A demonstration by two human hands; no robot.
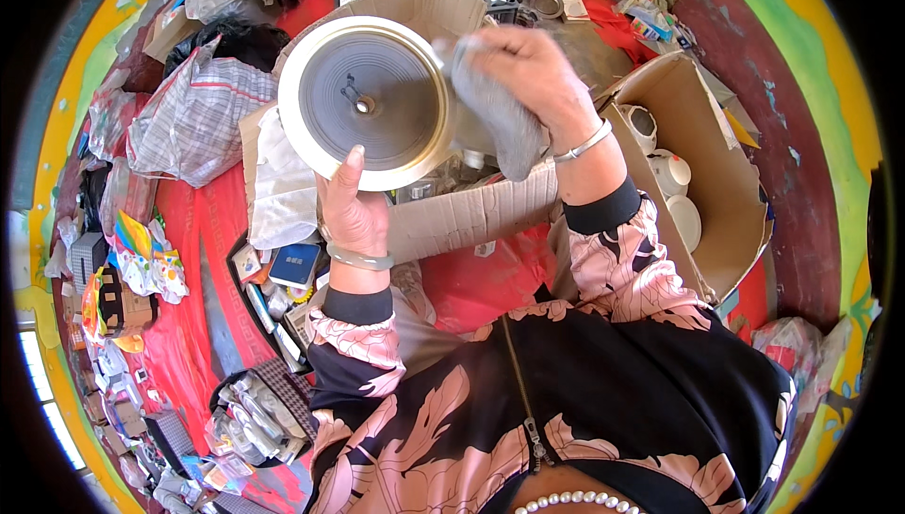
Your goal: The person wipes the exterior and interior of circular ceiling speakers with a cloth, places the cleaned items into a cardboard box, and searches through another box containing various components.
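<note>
My left hand (353, 208) grips a round disc (377, 76) by its lower rim, with the thumb on the near face. The disc has a wide cream rim, a grey face with fine concentric rings, and a small shiny stub with dark wire-like bits at its middle. I cannot tell what it is. In my right hand (537, 71) is a grey cloth (495, 109), bunched and hanging down, somewhat like a sock. The cloth is close to the right edge of the disc, and motion blurs it there. Both hands are above an opened cardboard box (471, 217).
To the right, a second cardboard box (726, 198) holds several white cups or bowls (671, 173). A checked bag (203, 114) sits at the left. A dark case (273, 297) with a blue booklet (294, 265) lies near my left forearm. Small boxes (650, 19) crowd the far right.
</note>
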